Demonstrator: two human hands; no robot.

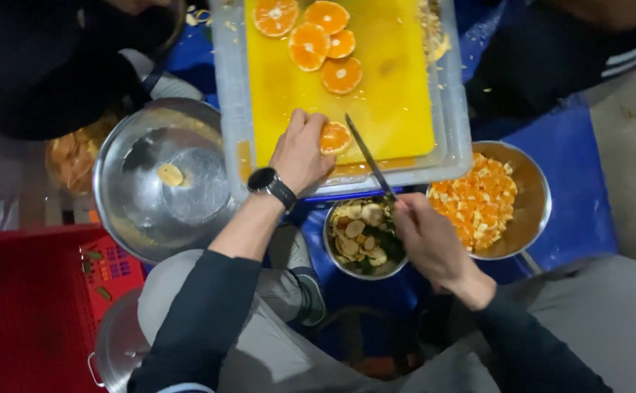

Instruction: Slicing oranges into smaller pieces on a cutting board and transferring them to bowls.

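Head view, looking straight down over grey-trousered knees and dark sleeves. Nearest, at lower left, a red plastic crate (20, 306) and the lid of a steel pot (118, 346). Just beyond the knees, a small steel bowl (365, 240) of pale peel offcuts and green bits, with the right hand (430, 244) above its right edge, closed around the handle of a kitchen knife (365, 156) whose blade slants up and left toward the fruit. To the right, a steel pan (525, 200) well filled with diced orange flesh (478, 200): by the look of it, a good share of the cutting already done. To the left, a large steel bowl (161, 178), almost bare but for one pale scrap (170, 175). Farther on, a clear plastic tray (234, 116) carrying a yellow cutting board (376, 109); at the board's near edge, the left hand (300, 153), a dark wristwatch (270, 185) on its wrist, fingers curled down over a peeled orange piece (334, 137), pinning it just left of the blade tip. Seemingly mid-cut, that piece not yet diced. Farthest, at the board's far left, five orange slices (318, 40) lying flat, touching or overlapping, apparently awaiting the knife. At the far corners, dark clothing of other people; bagged peel scraps, dimly seen, at far left.
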